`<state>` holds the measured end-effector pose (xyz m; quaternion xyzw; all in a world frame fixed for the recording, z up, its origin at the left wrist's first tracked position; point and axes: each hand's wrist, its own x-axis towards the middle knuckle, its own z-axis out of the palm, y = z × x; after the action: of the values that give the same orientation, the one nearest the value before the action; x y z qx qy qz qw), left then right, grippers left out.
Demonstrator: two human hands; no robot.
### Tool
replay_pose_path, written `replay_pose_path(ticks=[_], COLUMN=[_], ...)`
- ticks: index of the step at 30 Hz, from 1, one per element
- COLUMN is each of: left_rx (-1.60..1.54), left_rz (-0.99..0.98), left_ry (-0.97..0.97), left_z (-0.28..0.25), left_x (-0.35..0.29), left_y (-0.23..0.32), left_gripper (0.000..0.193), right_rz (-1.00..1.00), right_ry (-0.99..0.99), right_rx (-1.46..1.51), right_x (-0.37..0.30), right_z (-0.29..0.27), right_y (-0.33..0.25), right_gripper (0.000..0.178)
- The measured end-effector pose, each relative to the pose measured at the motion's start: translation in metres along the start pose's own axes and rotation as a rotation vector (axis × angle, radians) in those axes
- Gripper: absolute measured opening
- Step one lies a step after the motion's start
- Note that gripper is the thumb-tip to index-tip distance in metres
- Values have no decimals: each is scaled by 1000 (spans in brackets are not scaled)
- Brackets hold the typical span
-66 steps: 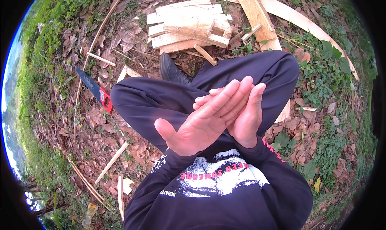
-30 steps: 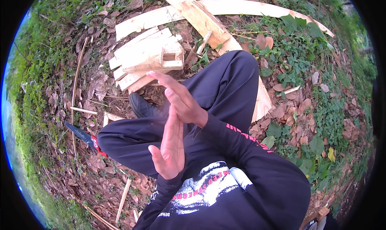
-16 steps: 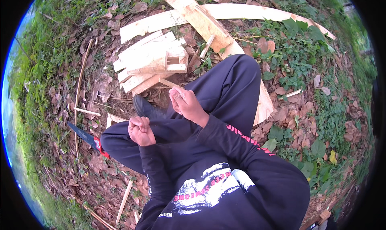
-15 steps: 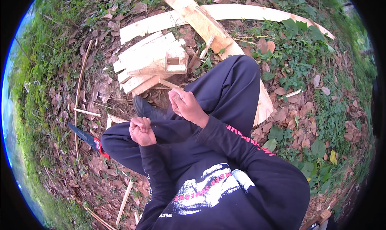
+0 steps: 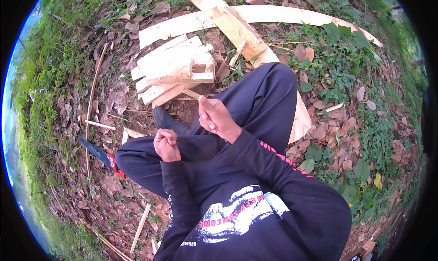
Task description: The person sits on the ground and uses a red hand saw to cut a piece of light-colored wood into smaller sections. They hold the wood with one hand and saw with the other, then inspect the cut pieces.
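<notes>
Above my left thigh, my left hand (image 5: 166, 145) is closed with its fingers curled in. Whatever it may hold is hidden. My right hand (image 5: 218, 118) is closed too, just right of it, the thumb pointing up and away from me and the fingers bent into the palm. I cannot make out anything inside its grip. A short wood strip (image 5: 191, 93) shows right beside the right thumb tip; whether the hand touches it is unclear. Beyond it lies a pile of short pale boards (image 5: 171, 62), with a small rectangular opening in a piece at its right end.
A handsaw (image 5: 98, 153) with a red handle lies left of my knee. Two long boards cross at the far side, one curved-looking board (image 5: 283, 14) under a wide plank (image 5: 235, 26). Thin sticks (image 5: 140, 228) and dry leaves cover the ground. My shoe (image 5: 166, 120) is near the pile.
My right hand has turned and its fingers have loosened slightly, with the thumb now more upright. The left hand has shifted a little to the right and upward. The whole view moved slightly.
</notes>
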<state>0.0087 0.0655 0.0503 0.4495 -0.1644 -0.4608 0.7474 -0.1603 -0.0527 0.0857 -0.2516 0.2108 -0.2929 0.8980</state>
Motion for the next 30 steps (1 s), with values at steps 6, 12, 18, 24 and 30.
replay_pose_path(ticks=[6, 12, 18, 24, 30], left_rx=[19, 58, 123, 259, 73], left_rz=[-5, -14, -12, -55, -193], left_ry=[29, 36, -10, -243, -573], left_z=[-8, -3, -3, 90, 119], left_x=[1, 0, -2, -23, -35], left_y=[-5, -5, -2, 68, 95], left_gripper=[22, 22, 17, 34, 32], right_rz=[140, 145, 181, 401, 597], right_ry=[-794, -878, -784, -636, -570], right_rx=[726, 721, 639, 533, 181], right_x=[-3, -4, -6, -48, -80], right_z=[5, 6, 10, 57, 101], right_y=[-18, -18, -20, -27, -45], right_gripper=[91, 94, 95, 100, 105])
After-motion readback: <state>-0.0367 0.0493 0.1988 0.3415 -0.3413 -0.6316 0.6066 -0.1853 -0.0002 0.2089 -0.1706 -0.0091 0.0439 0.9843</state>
